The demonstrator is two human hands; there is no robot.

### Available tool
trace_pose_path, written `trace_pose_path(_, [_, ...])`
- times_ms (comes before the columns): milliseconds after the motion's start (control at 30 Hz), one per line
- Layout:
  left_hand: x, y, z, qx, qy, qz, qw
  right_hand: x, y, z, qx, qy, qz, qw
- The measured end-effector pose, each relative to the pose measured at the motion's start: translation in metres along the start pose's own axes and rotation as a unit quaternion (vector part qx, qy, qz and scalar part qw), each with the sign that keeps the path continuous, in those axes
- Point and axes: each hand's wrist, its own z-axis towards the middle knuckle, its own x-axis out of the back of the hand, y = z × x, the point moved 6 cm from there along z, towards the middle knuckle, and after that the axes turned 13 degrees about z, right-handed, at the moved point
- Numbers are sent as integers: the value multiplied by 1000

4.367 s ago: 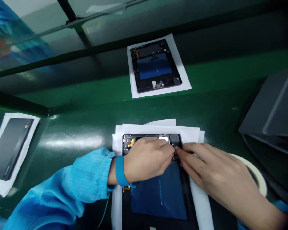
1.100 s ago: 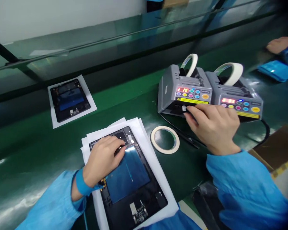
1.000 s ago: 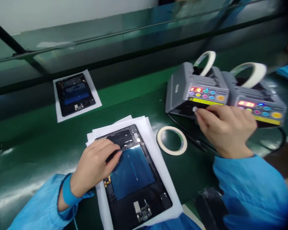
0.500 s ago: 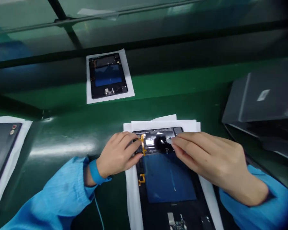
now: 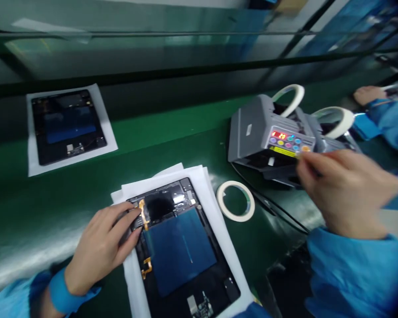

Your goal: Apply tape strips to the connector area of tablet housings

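Note:
An opened tablet (image 5: 182, 247) with a blue battery panel and orange flex strips lies on white sheets (image 5: 230, 247). Its upper left edge is touched by my left hand (image 5: 102, 243), thumb and fingers closed around the orange strip's end. My right hand (image 5: 346, 190) is raised in front of a grey tape dispenser (image 5: 252, 132) with a lit red display, at the right. Its thumb and index finger are pinched together, slightly blurred; anything between them is too small to tell.
A roll of tape (image 5: 221, 203) lies right of the tablet, beside a black cable. Another opened tablet (image 5: 69, 126) rests on white paper at the back left. At the far right, another person's hand (image 5: 369, 94) shows.
The view has swung right, bringing the dispenser's display and tape rolls into sight. My right hand has left the tablet and moved right to the dispenser. My left hand remains at the tablet's edge.

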Motion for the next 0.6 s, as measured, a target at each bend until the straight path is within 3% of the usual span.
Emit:
trace_pose_path(100, [2, -1, 1, -1, 4, 12, 1000, 8, -17, -7, 50, 12, -65, 997])
trace_pose_path(200, [3, -2, 2, 4, 7, 15, 1000, 20, -25, -32, 75, -5, -24, 997])
trace_pose_path(300, [4, -2, 4, 20, 11, 11, 1000, 30, -9, -62, 47, 49, -45, 997])
trace_pose_path(400, [6, -3, 7, 34, 12, 10, 999, 21, 13, -82, 18, 53, -63, 996])
trace_pose_path(600, [5, -2, 12, 22, 22, 14, 999, 12, 32, -83, 29, 82, -84, 993])
